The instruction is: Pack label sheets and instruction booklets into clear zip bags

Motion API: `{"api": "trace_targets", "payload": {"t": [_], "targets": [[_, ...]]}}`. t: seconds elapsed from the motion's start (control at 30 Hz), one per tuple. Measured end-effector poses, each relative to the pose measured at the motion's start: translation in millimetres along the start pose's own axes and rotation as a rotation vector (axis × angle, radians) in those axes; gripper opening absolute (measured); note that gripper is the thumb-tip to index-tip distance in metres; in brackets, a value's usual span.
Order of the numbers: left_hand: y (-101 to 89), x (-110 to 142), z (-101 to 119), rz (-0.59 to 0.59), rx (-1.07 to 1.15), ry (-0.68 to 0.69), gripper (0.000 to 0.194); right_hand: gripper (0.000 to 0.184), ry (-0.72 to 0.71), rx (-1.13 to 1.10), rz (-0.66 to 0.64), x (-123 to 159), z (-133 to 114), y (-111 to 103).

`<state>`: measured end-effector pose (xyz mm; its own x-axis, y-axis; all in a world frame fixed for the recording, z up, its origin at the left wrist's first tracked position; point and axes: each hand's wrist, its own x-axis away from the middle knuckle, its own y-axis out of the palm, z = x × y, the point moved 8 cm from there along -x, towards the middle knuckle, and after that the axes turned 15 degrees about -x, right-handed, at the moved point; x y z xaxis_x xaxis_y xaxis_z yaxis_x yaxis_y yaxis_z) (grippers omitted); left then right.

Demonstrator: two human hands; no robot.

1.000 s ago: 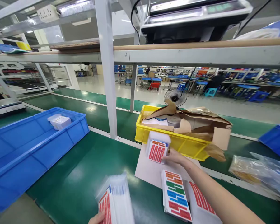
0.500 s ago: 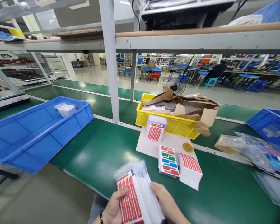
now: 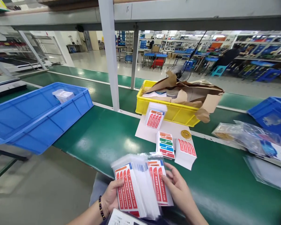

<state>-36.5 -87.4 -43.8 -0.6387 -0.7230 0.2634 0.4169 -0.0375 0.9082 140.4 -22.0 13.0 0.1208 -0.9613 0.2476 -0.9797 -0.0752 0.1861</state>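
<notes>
In the head view, the left hand (image 3: 111, 196) clamps a fanned stack of clear-bagged label sheets (image 3: 126, 189) at the near edge of the green worktop (image 3: 91, 131), while the right hand (image 3: 178, 186) pinches the rightmost bagged sheet (image 3: 157, 181) between thumb and fingers. Slick plastic looks like the danger: a loose left grip could let the middle bags spill, and a careless right knuckle might topple the red label pile (image 3: 186, 150) just beyond.
</notes>
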Motion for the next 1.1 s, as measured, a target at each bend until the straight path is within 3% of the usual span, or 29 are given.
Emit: {"api": "trace_targets", "payload": {"t": [0.1,0.2,0.27,0.33,0.47,0.6,0.73,0.8,0.93,1.0,1.1], "targets": [[-1.6,0,1,0.011,0.005,0.014,0.038,0.054,-0.152,0.227,0.128,-2,-9,-16],[2.8,-1,1,0.004,-0.009,0.007,0.037,0.039,-0.051,0.192,-0.103,3,-1,15],[4.8,-2,1,0.01,-0.025,-0.007,0.039,0.038,0.057,0.091,-0.26,10,3,42],[4.7,-2,2,0.018,-0.037,-0.002,0.04,0.04,0.101,0.011,-0.274,15,3,54],[-0.6,0,7,0.021,-0.033,0.046,0.039,0.038,0.127,-0.067,-0.139,12,0,44],[-8.1,1,8,0.038,-0.029,0.065,0.041,0.038,0.161,-0.068,-0.137,2,2,24],[-9.1,-1,5,0.032,-0.022,0.038,0.042,0.046,-0.035,0.111,0.03,-9,-10,0],[-10.1,-1,4,0.04,-0.013,0.037,0.04,0.043,-0.06,0.171,0.013,-8,-12,5],[-15.0,-1,1,0.063,-0.014,0.021,0.039,0.039,0.102,0.08,-0.262,7,-1,43],[-17.8,0,1,0.068,-0.024,0.032,0.039,0.037,0.107,0.043,-0.25,10,-3,45],[-21.7,3,5,0.076,-0.036,0.08,0.037,0.039,0.099,-0.009,-0.147,5,-3,29]]}}
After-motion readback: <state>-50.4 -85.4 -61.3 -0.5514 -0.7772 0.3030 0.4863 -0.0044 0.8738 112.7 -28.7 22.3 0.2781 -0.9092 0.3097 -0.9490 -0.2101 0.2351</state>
